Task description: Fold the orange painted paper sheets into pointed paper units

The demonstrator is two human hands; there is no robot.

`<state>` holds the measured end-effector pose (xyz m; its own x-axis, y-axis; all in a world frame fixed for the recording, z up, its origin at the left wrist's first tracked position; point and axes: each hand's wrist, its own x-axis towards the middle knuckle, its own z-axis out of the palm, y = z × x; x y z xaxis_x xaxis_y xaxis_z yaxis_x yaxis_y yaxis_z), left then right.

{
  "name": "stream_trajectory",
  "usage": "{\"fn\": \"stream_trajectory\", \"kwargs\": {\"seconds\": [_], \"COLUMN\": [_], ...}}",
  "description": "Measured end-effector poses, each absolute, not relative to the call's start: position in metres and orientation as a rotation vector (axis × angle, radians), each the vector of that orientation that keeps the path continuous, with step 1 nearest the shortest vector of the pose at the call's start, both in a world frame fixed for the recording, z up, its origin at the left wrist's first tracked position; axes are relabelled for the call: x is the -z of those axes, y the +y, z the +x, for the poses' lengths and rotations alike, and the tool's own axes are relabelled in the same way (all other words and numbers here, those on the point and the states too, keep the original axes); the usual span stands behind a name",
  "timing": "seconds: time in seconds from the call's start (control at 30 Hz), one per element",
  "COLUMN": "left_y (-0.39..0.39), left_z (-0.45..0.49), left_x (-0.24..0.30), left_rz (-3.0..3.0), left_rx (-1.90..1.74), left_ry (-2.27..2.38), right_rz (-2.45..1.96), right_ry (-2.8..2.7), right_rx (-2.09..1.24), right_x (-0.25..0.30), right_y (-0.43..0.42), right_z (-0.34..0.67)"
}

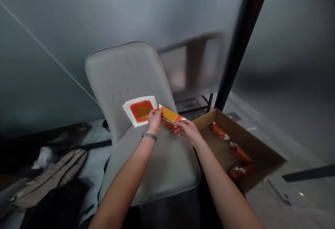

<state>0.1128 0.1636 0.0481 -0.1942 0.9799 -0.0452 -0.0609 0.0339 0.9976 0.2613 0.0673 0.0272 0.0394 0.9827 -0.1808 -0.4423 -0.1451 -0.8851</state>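
Observation:
A white sheet printed with an orange-red square around a mustard centre [141, 109] lies on the backrest of a grey upholstered chair [125, 72]. Beside it is a folded yellow-and-orange paper piece [170, 114], with a thin orange bundle showing beneath it. My left hand [155, 120] pinches the paper's near end, right next to the white sheet. My right hand [187, 132] grips the paper's other end from below, above the chair seat. The underside of the bundle is partly hidden by my fingers.
An open cardboard box [243, 148] on the right holds several orange-and-white paper bundles. A beige bag [49, 176] and dark cloth lie on the floor to the left. A black post [242, 37] rises behind the box, before a frosted glass wall.

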Motion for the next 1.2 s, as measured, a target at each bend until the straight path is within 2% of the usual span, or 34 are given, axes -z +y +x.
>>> {"fn": "stream_trajectory", "kwargs": {"seconds": [0.3, 0.53, 0.77, 0.9, 1.07, 1.2], "left_y": [0.203, 0.208, 0.198, 0.21, 0.235, 0.249], "left_z": [0.1, 0.087, 0.059, 0.023, -0.016, -0.021], "left_x": [-0.003, 0.0, -0.031, -0.066, -0.102, -0.116], "left_rz": [1.434, 1.782, 1.981, 2.371, 2.66, 2.724], "left_rx": [-1.173, -1.181, -1.306, -1.012, -0.508, -0.335], "left_ry": [1.551, 1.675, 1.931, 2.157, 2.074, 2.071], "right_rz": [-1.333, -1.494, -1.447, -1.426, -1.437, -1.448], "right_ry": [-0.68, -0.636, -0.571, -0.476, -0.41, -0.395], "right_rx": [-1.104, -0.786, -0.876, -0.967, -0.993, -1.004], "right_x": [-0.006, 0.012, 0.015, 0.01, 0.004, 0.005], "right_y": [0.095, 0.106, 0.105, 0.103, 0.097, 0.089], "right_z": [0.266, 0.279, 0.282, 0.287, 0.295, 0.306]}}
